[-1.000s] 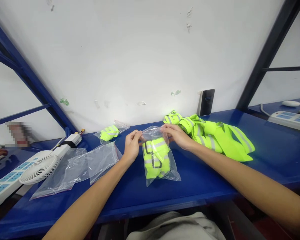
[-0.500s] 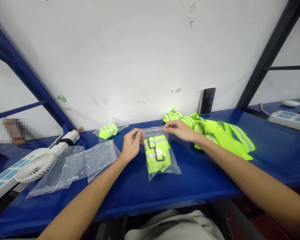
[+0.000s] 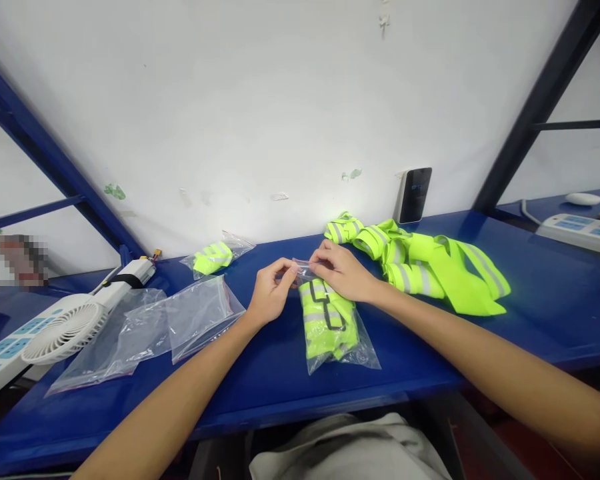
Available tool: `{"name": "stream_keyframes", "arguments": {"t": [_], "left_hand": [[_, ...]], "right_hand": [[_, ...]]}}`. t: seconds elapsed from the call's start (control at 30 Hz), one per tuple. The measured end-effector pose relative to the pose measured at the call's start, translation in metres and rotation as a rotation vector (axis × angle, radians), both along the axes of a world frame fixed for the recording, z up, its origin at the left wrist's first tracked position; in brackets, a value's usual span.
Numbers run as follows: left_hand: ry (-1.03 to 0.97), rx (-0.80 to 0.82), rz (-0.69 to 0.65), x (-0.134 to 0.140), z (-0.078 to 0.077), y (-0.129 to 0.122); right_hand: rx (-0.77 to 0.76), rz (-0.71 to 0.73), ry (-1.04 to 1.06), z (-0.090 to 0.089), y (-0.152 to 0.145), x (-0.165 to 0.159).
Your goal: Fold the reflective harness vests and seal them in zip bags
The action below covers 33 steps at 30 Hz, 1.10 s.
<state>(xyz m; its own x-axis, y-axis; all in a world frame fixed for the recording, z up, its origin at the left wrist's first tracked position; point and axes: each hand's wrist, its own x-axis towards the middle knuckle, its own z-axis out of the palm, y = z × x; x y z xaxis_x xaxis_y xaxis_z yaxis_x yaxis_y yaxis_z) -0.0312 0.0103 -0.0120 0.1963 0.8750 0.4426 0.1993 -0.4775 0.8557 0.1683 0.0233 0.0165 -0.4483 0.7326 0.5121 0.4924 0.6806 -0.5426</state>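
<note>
The left hand [image 3: 273, 293] and right hand [image 3: 344, 273] pinched the top of a clear bag [image 3: 366, 357] over the blue table [image 3: 420, 363], fingertips close together. Inside sat a neon bundle [image 3: 320, 341]. Loose neon bands [image 3: 433, 270] lay beyond the right wrist; flat bags [image 3: 200, 313] lay left, beside a fan [image 3: 65, 333].

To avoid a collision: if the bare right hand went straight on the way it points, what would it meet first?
Beyond the clear plastic bag that it pinches, the right hand would probably meet the left hand first, though the exact depth between them is unclear.
</note>
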Motion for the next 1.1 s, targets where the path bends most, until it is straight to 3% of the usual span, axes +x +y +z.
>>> {"name": "stream_keyframes", "arguments": {"t": [0.3,0.57,0.87,1.1], "left_hand": [[-0.012,-0.048,0.085,0.0031,0.0046,-0.0024],[0.084,0.04,0.143,-0.0011,-0.0014,0.002],[0.17,0.112,0.159,-0.0034,0.0066,-0.0017],[0.156,0.139,0.147,-0.0032,0.0043,-0.0002]], "right_hand": [[-0.188,0.038,0.067,-0.005,0.0042,0.0005],[-0.267,0.015,0.154,-0.0032,0.0039,0.0028],[-0.382,0.042,0.194,-0.0006,0.0073,0.0084],[-0.539,0.021,0.267,0.0022,0.0087,0.0081]]}}
